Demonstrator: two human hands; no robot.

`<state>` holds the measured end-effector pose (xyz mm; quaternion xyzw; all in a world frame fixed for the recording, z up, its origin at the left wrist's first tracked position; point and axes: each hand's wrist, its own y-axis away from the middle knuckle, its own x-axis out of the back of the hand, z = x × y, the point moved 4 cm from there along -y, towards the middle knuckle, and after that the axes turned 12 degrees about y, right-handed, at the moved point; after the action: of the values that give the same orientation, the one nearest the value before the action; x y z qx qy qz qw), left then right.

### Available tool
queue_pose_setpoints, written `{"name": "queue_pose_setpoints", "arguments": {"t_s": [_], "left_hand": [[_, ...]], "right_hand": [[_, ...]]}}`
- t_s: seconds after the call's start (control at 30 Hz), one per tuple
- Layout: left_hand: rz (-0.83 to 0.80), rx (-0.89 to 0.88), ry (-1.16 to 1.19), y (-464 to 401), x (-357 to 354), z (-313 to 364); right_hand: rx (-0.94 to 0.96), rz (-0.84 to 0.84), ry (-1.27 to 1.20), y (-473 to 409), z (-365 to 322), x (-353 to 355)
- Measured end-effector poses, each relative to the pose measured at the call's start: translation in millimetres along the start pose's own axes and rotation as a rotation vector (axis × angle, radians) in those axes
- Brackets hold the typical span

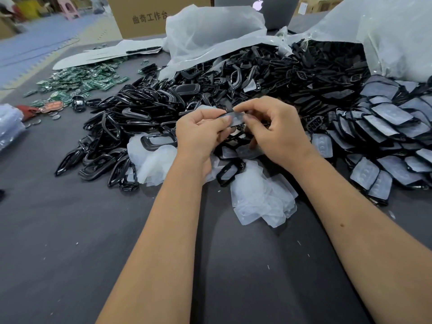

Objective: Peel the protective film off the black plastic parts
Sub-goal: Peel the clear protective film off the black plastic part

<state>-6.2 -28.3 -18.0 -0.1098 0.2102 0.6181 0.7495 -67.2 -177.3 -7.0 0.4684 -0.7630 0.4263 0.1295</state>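
Observation:
My left hand and my right hand hold one black plastic part between them, above the table's middle. The left thumb and fingers pinch its left end. The right thumb and forefinger pinch its top edge, where a pale film covers the face. Under my hands lies a heap of peeled translucent films. Black frames without film are piled at the left. Parts with film on them are stacked at the right.
A large clear bag spills more black parts across the back of the grey table. Green circuit boards lie at the far left. A cardboard box and a laptop stand behind.

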Motion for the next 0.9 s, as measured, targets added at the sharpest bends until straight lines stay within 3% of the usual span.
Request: {"name": "queue_pose_setpoints", "arguments": {"t_s": [0.23,0.33,0.4,0.53,0.67,0.9], "left_hand": [[-0.025,0.154,0.254,-4,6,6],[-0.040,0.144,0.345,-5,3,7],[-0.063,0.076,0.270,-4,-1,5],[-0.055,0.018,0.138,-2,-1,3],[-0.074,0.021,0.125,-3,-1,5],[-0.066,0.009,0.125,-3,-4,2]], "right_hand": [[0.135,0.078,0.095,-2,-10,2],[-0.088,0.118,-0.118,-1,-5,-4],[-0.278,0.102,-0.350,-1,1,-8],[-0.516,-0.066,-0.706,1,6,-14],[-0.537,-0.184,-0.883,2,7,-15],[-0.451,-0.188,-0.907,2,10,-17]]}}
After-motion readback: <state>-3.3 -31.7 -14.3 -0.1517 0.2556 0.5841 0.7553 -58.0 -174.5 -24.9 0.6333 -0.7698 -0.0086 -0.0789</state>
